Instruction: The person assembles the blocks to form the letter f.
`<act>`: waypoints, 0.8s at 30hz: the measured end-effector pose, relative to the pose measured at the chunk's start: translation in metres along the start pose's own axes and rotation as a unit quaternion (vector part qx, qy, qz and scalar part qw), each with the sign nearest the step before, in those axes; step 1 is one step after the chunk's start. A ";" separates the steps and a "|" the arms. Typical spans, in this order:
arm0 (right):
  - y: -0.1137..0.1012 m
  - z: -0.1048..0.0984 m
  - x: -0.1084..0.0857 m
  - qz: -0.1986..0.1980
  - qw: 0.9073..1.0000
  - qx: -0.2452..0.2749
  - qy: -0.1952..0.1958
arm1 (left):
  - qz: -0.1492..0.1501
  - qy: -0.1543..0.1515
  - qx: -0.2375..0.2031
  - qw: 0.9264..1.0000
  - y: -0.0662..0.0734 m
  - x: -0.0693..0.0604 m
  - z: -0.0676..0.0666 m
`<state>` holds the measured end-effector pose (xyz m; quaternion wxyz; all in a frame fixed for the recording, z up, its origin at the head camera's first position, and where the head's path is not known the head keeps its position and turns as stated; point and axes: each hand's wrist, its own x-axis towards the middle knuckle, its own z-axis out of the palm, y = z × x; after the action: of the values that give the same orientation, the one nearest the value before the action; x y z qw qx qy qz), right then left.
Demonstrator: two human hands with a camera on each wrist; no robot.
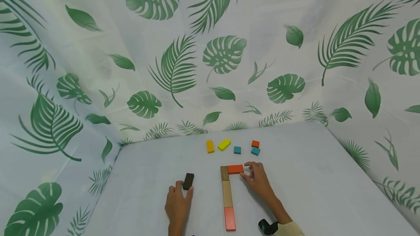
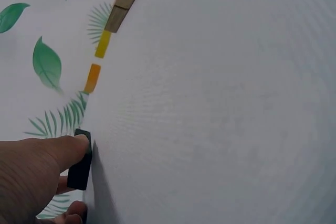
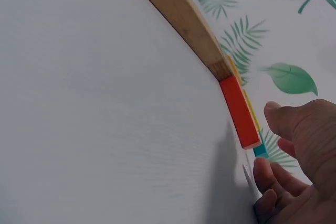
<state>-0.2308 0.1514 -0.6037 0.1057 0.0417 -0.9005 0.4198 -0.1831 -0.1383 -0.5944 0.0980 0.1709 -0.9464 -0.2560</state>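
My left hand (image 1: pixel 177 202) pinches a black block (image 1: pixel 188 181) between thumb and fingers, left of the row of blocks. In the left wrist view the thumb lies along one face of the black block (image 2: pixel 80 167). Beside the right end of a red-orange block (image 1: pixel 235 169) is my right hand (image 1: pixel 258 180), its thumb and fingers spread apart with nothing held. That block joins a dark brown wooden block (image 1: pixel 224 173) at a corner. Below it a light wooden block (image 1: pixel 227 193) and a salmon-pink block (image 1: pixel 230 219) continue the line towards me.
Farther back lie an orange block (image 1: pixel 210 146), a yellow block (image 1: pixel 224 145), a blue block (image 1: pixel 237 150), a second blue block (image 1: pixel 255 151) and a small red-orange block (image 1: pixel 255 144). A leaf-patterned cloth (image 1: pixel 249 101) rises behind the white table surface (image 1: pixel 147 170).
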 end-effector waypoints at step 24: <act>-0.035 0.014 -0.054 -0.081 0.987 0.004 -0.142 | 0.196 -0.110 -0.124 0.967 0.034 0.049 0.020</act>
<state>-0.1748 0.1180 -0.5984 0.0103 0.1740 -0.8983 0.4034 -0.2433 -0.1200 -0.5893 0.0623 -0.0603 -0.9271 -0.3647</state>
